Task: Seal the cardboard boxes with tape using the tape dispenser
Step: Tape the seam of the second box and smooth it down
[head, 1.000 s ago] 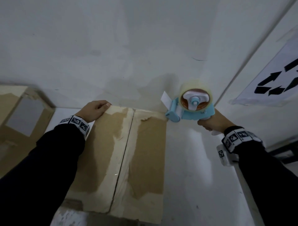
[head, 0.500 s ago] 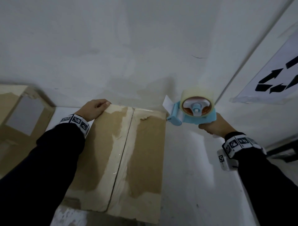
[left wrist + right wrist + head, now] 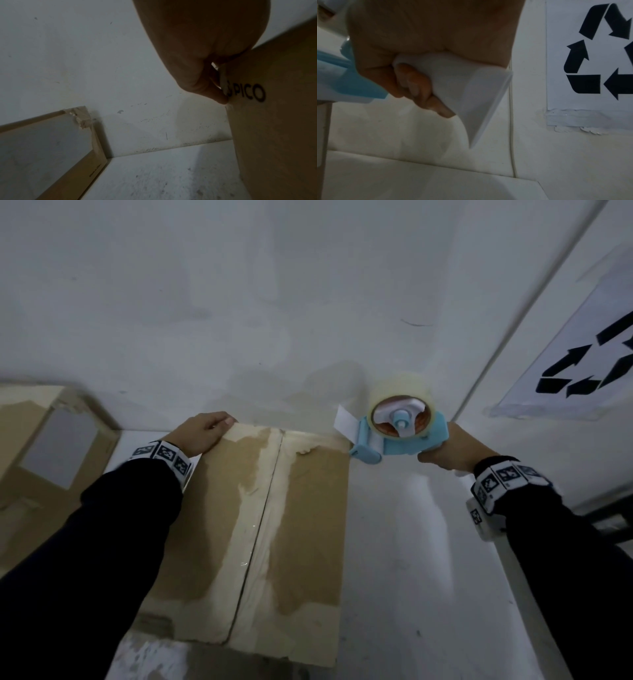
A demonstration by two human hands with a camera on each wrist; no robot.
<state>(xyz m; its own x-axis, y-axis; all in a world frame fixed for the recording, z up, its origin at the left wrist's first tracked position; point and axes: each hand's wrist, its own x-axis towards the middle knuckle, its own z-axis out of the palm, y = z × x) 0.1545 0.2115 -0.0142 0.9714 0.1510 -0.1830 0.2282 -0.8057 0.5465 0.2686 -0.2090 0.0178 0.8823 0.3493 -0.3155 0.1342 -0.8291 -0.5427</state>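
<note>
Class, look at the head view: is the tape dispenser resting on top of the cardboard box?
No. The right hand holds the tape dispenser beside the cardboard box.

Bare tabletop (image 3: 411, 542) right of the box (image 3: 308, 508); wall (image 3: 274, 302) close behind.

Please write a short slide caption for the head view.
Left hand steadies cardboard box; right hand holds blue tape dispenser.
</note>
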